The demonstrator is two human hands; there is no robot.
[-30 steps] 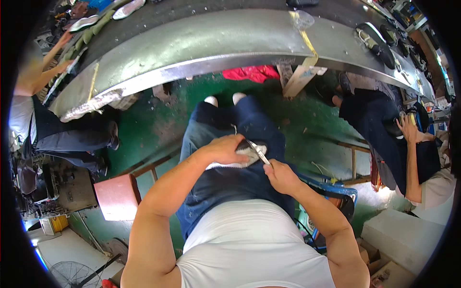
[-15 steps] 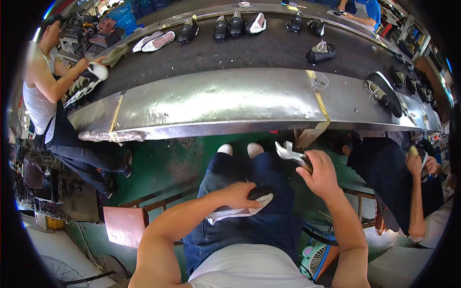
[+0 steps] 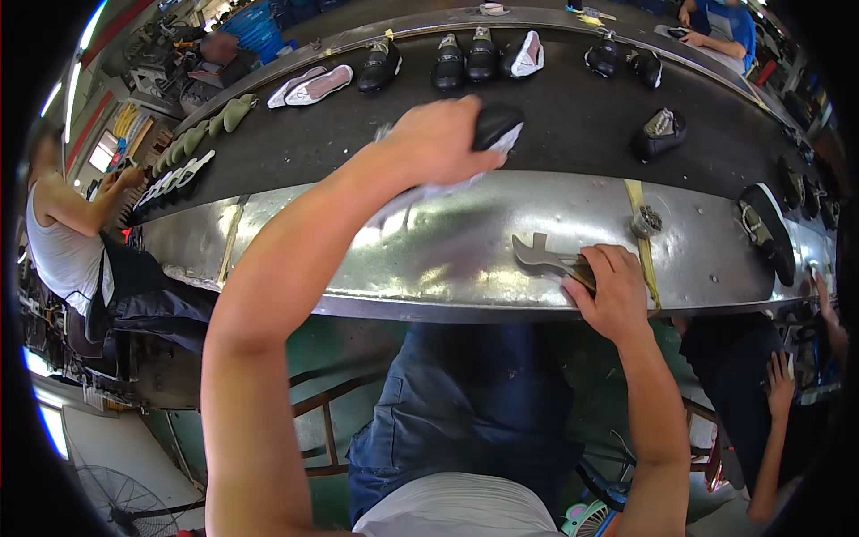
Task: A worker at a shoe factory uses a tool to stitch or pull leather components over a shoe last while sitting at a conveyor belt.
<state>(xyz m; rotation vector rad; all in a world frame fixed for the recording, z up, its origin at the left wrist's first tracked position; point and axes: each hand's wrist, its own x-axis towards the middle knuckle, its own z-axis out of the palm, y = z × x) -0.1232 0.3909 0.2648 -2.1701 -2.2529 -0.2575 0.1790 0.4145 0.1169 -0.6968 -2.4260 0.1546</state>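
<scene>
My left hand (image 3: 438, 143) is closed around a shoe (image 3: 499, 127) with a black toe and a white underside, held over the bench. Motion smears part of the shoe, and my hand hides its heel. Low over the shiny metal ledge, my right hand (image 3: 617, 291) grips a pair of lasting pincers (image 3: 546, 257); their steel head points left and their handles run into my palm. Beyond my left hand, black shoes (image 3: 465, 61) stand in a row, with a pair of pale shoes (image 3: 311, 87) lying to their left.
The bench has a dark top (image 3: 573, 125) and a metal front ledge (image 3: 429, 259). A small cup of bits (image 3: 646, 221) stands right of the pincers. Shoes (image 3: 768, 233) lie at the right end. A person (image 3: 72, 224) stands at left; another person's hand (image 3: 780, 385) shows at right.
My left hand has lifted the shoe from my lap to over the bench. My right hand has brought the pincers forward over the metal ledge. The view has shifted.
</scene>
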